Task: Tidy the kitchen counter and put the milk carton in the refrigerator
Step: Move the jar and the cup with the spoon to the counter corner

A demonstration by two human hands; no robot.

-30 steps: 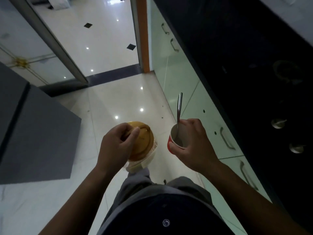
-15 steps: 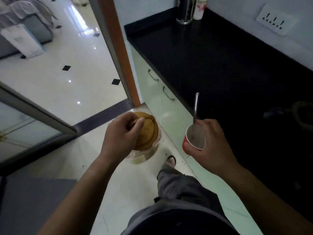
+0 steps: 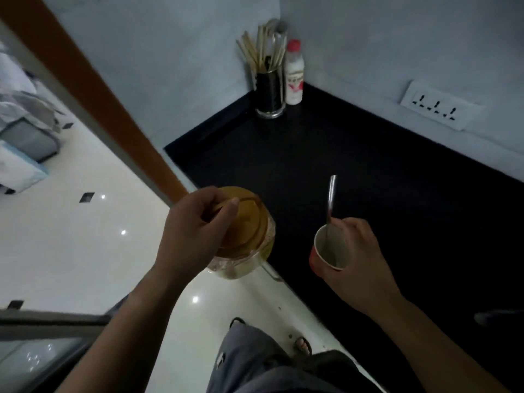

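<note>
Milk carton: it is not showing anywhere in this view, and neither is the refrigerator, so I cannot tell where it is.
Counter [image 3: 368, 171]: the black top is running from the frame's centre to the right edge, and both hands are hanging over its near edge.
Step in hand: judging by the full hands, the person is working on the tidying half of the task, carrying two items in toward the counter.
Next move: it is probably calling for both items to be set upright on the bare dark surface, the heavier jar first, before the carton is looked for.
Left hand [image 3: 188, 231]: it is gripping the jar [image 3: 249, 219] from above, at lower centre, with fingers and thumb curled round the amber lid.
Jar: its glass body is hanging below the lid at the counter's left edge; I cannot tell whether it is touching.
Right hand [image 3: 360, 262]: it is wrapping round the red paper cup [image 3: 336, 251], right of centre, fingers curled about its side.
Spoon [image 3: 330, 199]: it is standing in the cup, its handle leaning up against the rim beside a fingertip.
Far corner: a utensil holder [image 3: 269, 92] and a white bottle [image 3: 294, 75] are standing together at upper centre.
Wall: a socket strip [image 3: 436, 107] is sitting at upper right.
</note>
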